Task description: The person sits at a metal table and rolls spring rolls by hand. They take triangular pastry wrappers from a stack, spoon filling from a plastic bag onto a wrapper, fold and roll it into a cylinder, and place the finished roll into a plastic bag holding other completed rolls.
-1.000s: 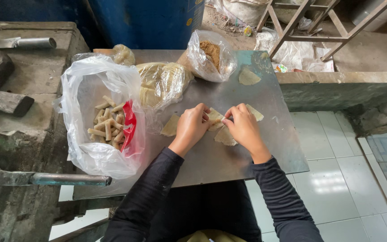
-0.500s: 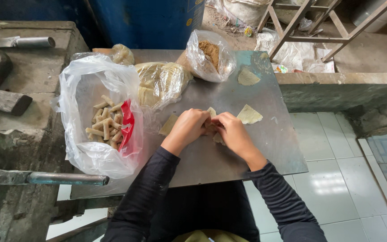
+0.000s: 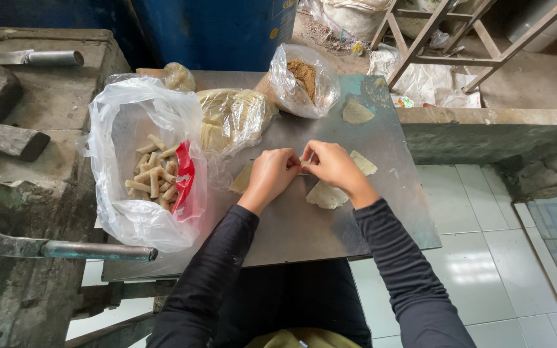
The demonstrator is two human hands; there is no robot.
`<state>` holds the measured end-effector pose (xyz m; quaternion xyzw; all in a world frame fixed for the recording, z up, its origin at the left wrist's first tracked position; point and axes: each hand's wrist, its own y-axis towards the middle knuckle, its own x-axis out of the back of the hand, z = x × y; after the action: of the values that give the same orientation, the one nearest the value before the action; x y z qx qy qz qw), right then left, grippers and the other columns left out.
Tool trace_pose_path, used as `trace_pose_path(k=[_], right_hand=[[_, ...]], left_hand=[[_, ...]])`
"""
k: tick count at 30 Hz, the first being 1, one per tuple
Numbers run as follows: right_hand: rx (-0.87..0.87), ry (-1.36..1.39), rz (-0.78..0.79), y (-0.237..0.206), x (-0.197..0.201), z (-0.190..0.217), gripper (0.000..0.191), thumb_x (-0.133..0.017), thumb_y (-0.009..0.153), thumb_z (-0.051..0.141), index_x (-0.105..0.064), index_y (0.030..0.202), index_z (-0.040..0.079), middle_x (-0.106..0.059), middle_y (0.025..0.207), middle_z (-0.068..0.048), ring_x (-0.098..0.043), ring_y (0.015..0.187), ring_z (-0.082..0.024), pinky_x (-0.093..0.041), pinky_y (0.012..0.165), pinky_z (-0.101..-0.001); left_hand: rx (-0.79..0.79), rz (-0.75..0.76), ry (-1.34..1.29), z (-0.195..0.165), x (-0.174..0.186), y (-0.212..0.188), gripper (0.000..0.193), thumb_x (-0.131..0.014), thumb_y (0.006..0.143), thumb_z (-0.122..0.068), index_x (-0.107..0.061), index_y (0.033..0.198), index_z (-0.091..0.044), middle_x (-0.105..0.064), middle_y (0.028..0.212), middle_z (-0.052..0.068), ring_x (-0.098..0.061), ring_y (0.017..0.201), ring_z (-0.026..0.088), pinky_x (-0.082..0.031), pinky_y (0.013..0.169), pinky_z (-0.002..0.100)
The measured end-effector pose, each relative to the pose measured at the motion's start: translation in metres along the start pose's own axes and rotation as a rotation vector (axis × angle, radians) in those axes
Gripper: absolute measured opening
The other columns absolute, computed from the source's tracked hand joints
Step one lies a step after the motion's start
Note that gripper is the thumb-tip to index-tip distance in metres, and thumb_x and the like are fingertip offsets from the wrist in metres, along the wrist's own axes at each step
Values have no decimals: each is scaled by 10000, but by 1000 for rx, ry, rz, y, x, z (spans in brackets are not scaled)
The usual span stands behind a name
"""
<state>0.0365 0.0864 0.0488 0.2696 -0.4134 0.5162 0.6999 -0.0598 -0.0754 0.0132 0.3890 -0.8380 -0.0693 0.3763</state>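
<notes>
A: Pale thin dough wrapper [image 3: 304, 169] sits mid grey metal table [image 3: 330, 232], pinched between left hand [image 3: 271, 175] and right hand [image 3: 334, 165]?
B: Yes, both pinch it narrowly; long axis runs left-right, hands equally near.

We can't really see what the left hand [image 3: 272, 175] and right hand [image 3: 333, 165] pinch; fingers cover it completely.
</notes>
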Motion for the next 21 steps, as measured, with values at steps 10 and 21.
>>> trace_pose_path(k=[10, 21], right_hand=[[453, -151, -241, -25, -13, -17, 150, -754, 807, 132, -683, 909, 46, -596, 997, -134, -584, 969, -335, -474, 847, -449], [58, -17, -269, -6, -16, -22, 151, -841, 793, 267, -755, 843, 154, -568, 1051, -60, -550, 1054, -274, -417, 944, -417]], left_hand=[[-218, 84, 282, 9, -4, 0, 15, -772, 746, -171, -772, 735, -182, -652, 893, 45, -655, 986, 269, -421, 855, 440], [113, -102, 173, 1, -5, 5, 142, -869, 632, -312, -794, 713, -222, -636, 880, 28, -599, 967, 277, -365, 798, 471]])
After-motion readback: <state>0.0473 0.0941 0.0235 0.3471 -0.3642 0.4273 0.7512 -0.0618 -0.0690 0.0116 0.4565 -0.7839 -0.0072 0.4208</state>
